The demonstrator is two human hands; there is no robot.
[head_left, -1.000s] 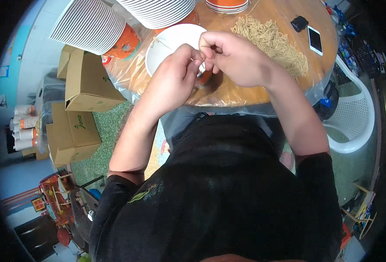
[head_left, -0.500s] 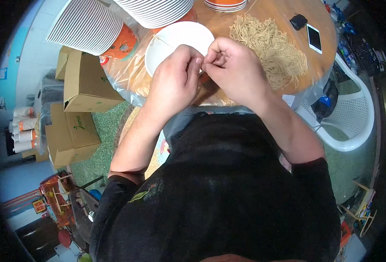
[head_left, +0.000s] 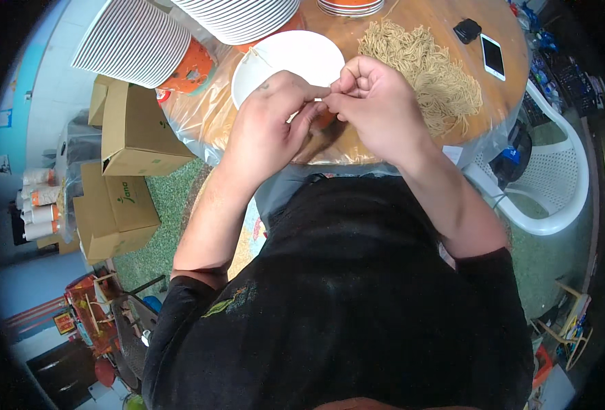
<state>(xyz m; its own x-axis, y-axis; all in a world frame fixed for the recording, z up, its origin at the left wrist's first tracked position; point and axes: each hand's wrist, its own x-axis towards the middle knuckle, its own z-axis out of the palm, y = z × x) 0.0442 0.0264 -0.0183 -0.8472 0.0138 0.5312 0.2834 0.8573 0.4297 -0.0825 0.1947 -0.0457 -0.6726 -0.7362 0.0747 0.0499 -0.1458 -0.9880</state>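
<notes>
"Head view: I see both hands over the near edge of the white bowl [head_left: 296, 55]. What worries you?"

"The pinch, first. On my feed the tips of the left hand [head_left: 272, 126] and right hand [head_left: 378, 109] come together, but I can't tell whether either is clamped on anything. If something thin is hidden there, an uneven squeeze could let it slip."

"And the bowl?"

"It's on the round table [head_left: 446, 10], just beyond and partly behind the left hand. I'd judge it light, so a wrist dropping onto its rim could tip it or skid it over the clear plastic sheet [head_left: 210, 123], disturbing the thin tan strand [head_left: 253, 52] at its far-left side."

"I was eyeing the heap of tan cord [head_left: 436, 78]."

"Same. The right wrist is close; a sideways sweep might catch a loop and drag the tangle."

"Anything leftward?"

"The tall stack of nested orange-and-white bowls [head_left: 135, 48]. I reckon a jolt could topple it."
</notes>
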